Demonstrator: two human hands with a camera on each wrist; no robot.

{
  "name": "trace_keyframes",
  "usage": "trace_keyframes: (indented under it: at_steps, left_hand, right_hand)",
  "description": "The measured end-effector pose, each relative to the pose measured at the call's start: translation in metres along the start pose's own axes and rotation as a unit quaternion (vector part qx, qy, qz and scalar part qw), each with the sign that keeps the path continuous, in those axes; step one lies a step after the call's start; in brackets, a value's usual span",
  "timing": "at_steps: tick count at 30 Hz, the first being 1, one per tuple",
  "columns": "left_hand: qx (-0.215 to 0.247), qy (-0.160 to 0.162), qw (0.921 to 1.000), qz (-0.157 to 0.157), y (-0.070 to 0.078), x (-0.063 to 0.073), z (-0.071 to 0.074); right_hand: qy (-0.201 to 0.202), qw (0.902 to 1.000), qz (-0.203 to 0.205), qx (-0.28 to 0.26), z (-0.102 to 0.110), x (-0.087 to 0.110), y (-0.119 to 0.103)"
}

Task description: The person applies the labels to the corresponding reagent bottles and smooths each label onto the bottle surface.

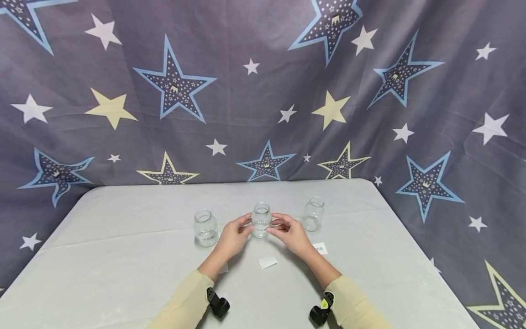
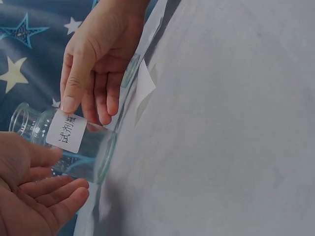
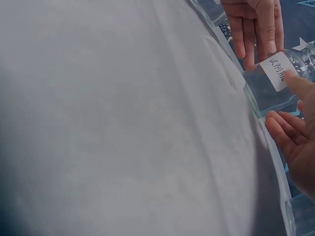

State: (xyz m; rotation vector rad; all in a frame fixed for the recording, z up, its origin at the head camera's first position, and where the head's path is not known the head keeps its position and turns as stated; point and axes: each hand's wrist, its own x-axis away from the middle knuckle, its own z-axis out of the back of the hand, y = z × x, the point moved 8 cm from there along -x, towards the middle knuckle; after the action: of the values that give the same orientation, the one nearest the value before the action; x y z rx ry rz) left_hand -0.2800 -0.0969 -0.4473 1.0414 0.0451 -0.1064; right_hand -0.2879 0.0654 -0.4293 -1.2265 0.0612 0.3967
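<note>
A clear glass jar (image 1: 261, 219) stands upright on the table between my two hands, with a white label (image 2: 67, 131) bearing handwritten characters on its front. On its left side my left hand (image 1: 233, 236) holds it, thumb at the label's edge and fingers around the side. My right hand (image 1: 292, 235) holds the opposite side, its thumb (image 2: 70, 102) pressing the label's other edge. Both thumbs also show on the label in the right wrist view. A second glass jar (image 1: 205, 227), labelled low on its front, stands left of my left hand. Another glass jar (image 1: 313, 214) is beyond my right hand.
A blank-looking white slip (image 1: 267, 262) lies in front of the held jar. Near my right wrist is a white label with writing (image 1: 320, 248); another paper piece (image 1: 223, 268) is partly hidden by my left forearm. A star-patterned curtain (image 1: 263, 91) hangs behind the white-covered table (image 1: 123, 256).
</note>
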Motion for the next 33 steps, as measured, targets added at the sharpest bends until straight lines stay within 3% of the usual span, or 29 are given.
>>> trace_keyframes:
  at_steps: [5, 17, 28, 33]
  left_hand:
    - [0.003, -0.01, 0.9998, 0.014, -0.004, -0.001, -0.004]
    - [-0.022, 0.002, 0.9987, 0.046, -0.01, -0.005, -0.007]
    - [-0.026, 0.005, 0.9991, 0.034, -0.006, -0.004, -0.007]
    - [-0.031, 0.003, 0.9988, 0.039, -0.008, -0.004, -0.008]
  right_hand:
    - [0.009, 0.9999, -0.007, -0.007, -0.003, 0.001, 0.0]
    - [0.007, 0.9998, -0.018, -0.002, -0.005, 0.0, 0.002]
    - [-0.003, 0.9987, -0.032, -0.04, -0.005, -0.009, 0.042]
    - [0.002, 0.9987, -0.024, -0.044, -0.006, -0.01, 0.049]
